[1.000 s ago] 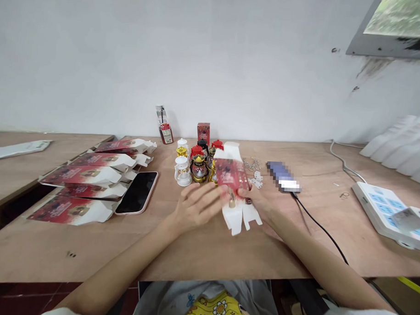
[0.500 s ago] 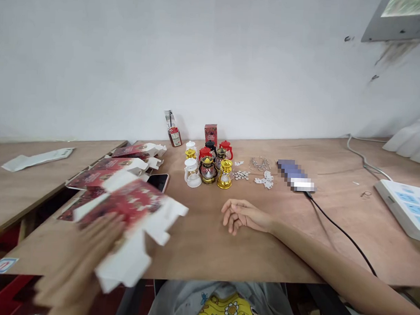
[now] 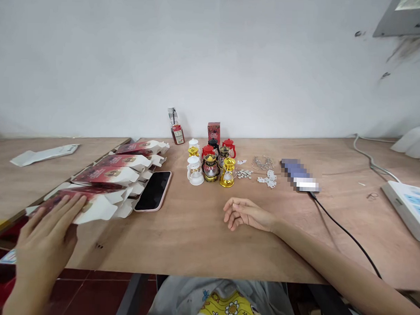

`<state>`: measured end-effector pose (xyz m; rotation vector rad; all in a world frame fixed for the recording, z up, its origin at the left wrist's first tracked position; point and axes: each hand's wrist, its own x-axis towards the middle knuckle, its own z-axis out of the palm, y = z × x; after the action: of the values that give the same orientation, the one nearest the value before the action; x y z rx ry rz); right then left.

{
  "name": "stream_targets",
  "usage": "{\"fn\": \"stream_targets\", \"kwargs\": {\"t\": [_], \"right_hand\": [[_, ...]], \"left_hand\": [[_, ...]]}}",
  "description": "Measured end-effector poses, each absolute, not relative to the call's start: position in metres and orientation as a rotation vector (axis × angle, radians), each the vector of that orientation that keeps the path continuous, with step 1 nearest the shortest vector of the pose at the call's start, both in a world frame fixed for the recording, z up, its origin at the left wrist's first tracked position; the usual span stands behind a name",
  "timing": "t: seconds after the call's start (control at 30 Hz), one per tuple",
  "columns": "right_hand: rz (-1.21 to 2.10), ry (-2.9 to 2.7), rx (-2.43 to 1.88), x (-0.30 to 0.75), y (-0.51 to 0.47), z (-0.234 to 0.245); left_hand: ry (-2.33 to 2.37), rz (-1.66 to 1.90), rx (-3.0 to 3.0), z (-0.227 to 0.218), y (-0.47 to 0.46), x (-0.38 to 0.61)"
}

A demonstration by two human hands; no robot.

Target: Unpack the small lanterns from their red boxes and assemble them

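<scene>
My left hand (image 3: 51, 230) lies with its fingers stretched out over the nearest red printed carton (image 3: 91, 201), whose white flaps stick out to the right. Behind it a row of similar cartons (image 3: 108, 174) runs back along the table's left edge. Its fingertips touch the printed face; the underside of that hand is hidden. My right hand (image 3: 244, 214) rests on the table, fingers loosely curled and apart, with nothing in it. Beyond it stand several small lanterns in white (image 3: 195, 171), gold (image 3: 228, 173), bronze (image 3: 210, 169), red (image 3: 228, 149) and black.
A phone with a pink rim (image 3: 154, 191) lies beside the cartons. Button cells (image 3: 244, 174), white tabs (image 3: 268, 179) and metal rings (image 3: 263, 162) lie right of the lanterns. Farther right are a phone on a black cable (image 3: 300, 175) and a power strip (image 3: 410, 208). A drink packet (image 3: 177, 133) leans at the wall.
My left hand has moved left with the carton it carried and set it down at the near end of the row. The pink-rimmed phone is now uncovered. My right hand has stayed put.
</scene>
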<state>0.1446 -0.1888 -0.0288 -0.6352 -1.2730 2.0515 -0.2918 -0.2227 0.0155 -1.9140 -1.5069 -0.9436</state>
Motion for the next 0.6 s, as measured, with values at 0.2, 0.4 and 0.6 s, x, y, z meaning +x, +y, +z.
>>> {"fn": "stream_targets", "kwargs": {"t": [0.2,0.4,0.6], "right_hand": [[2.05,-1.289,-0.638,0.145,-0.189,-0.029],[1.989,-1.265,-0.668,0.143,-0.189,-0.029],[1.507,-1.095,-0.818,0.141,-0.185,-0.033]], "left_hand": [[-1.653,-0.811,-1.919,0.005,-0.213,-0.292],[-1.649,-0.785,-1.89,0.001,-0.213,-0.29],[-1.406,-0.959,-1.759,0.004,-0.215,-0.295]]}}
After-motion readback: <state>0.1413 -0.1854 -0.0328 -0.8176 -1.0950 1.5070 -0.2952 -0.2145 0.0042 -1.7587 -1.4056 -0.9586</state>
